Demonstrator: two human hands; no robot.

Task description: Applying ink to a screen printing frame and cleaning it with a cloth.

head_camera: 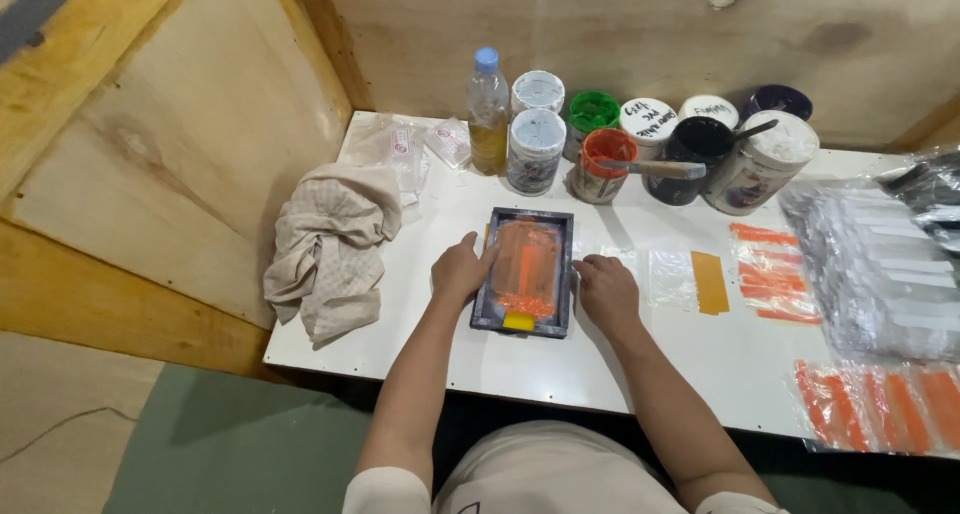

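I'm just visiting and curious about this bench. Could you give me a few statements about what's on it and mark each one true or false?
1. Both hands rest on the sides of the small dark frame. True.
2. The ink on the frame is green. False: it is orange.
3. A crumpled cloth lies beside the left hand. True.
4. The right hand holds the plastic bottle. False: the bottle stands untouched by the paint tubs.

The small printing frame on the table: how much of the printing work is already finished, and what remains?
Done: clear bags with orange stripes lie to the right, more near the table edge. In hand: the left hand and right hand press the sides of the printing frame, its screen covered in orange ink. Left: a pile of seemingly unprinted clear bags waits at right.
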